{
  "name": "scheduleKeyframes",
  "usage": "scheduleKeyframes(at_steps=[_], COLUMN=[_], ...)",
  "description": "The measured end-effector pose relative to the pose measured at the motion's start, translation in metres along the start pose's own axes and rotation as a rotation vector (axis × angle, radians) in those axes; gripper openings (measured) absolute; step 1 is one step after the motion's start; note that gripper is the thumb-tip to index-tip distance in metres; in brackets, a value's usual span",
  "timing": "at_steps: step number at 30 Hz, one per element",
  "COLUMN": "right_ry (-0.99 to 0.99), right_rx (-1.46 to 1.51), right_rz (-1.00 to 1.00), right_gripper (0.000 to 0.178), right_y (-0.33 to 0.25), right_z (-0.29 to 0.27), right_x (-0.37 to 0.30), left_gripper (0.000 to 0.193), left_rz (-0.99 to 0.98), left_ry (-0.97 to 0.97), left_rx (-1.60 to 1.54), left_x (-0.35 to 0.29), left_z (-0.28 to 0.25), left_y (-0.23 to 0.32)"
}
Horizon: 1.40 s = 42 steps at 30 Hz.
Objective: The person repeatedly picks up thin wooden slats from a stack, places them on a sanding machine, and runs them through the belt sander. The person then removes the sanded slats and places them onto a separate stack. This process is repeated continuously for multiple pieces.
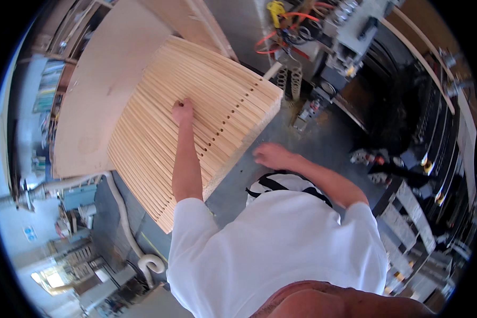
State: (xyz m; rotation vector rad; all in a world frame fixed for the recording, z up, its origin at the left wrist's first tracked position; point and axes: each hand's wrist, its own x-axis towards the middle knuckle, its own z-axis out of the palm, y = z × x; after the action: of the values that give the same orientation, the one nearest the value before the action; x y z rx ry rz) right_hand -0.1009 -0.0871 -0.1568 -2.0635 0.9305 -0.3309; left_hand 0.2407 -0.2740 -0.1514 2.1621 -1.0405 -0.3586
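Observation:
A big stack of pale wooden slats (228, 100) lies edge to edge, each with drilled holes that form a dotted line across the stack. My left hand (183, 111) reaches out over the stack, its fingers curled down onto one slat near the middle. Blurred by motion, my right hand (270, 155) hovers over the grey floor just off the near right edge of the stack; it holds nothing and its fingers look loosely spread. My white shirt fills the lower middle of the view.
A large plywood sheet (98, 90) lies to the left of the slats. A woodworking machine with orange cables (289, 32) stands beyond them. A pale dust hose (123, 212) runs along the floor at left. Metal racks (408, 212) stand at right.

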Motion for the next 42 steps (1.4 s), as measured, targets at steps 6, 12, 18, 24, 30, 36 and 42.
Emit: scheduleKeyframes(at_steps=[6, 12, 18, 24, 30, 36, 42], right_ry=[0.081, 0.24, 0.836, 1.324, 1.378, 1.481, 1.458], right_rx=[-0.089, 0.064, 0.161, -0.166, -0.455, -0.613, -0.681], right_rz=[0.123, 0.252, 0.716, 1.406, 2.148, 2.217, 2.186], right_gripper=[0.02, 0.024, 0.023, 0.033, 0.047, 0.053, 0.043], right_y=[-0.041, -0.016, -0.006, -0.108, -0.164, -0.161, -0.157], right_z=[-0.006, 0.027, 0.099, 0.205, 0.357, 0.396, 0.411], right_x=[0.061, -0.036, -0.269, -0.458, -0.529, -0.531, -0.552], left_gripper=[0.035, 0.031, 0.023, 0.031, 0.028, 0.023, 0.022], left_rz=[0.068, 0.461, 0.597, 0.715, 0.79, 1.017, 1.066], left_ry=[-0.1, -0.128, -0.28, -1.225, -1.694, -1.848, -1.8], left_rx=[-0.173, -0.126, -0.332, -0.36, -0.216, -0.068, -0.037], left_x=[0.001, 0.03, -0.237, -0.438, -0.566, -0.635, -0.625], left_z=[0.005, -0.022, -0.019, 0.055, 0.085, 0.08, 0.101], left_y=[-0.03, -0.078, 0.071, 0.106, 0.102, 0.101, 0.105])
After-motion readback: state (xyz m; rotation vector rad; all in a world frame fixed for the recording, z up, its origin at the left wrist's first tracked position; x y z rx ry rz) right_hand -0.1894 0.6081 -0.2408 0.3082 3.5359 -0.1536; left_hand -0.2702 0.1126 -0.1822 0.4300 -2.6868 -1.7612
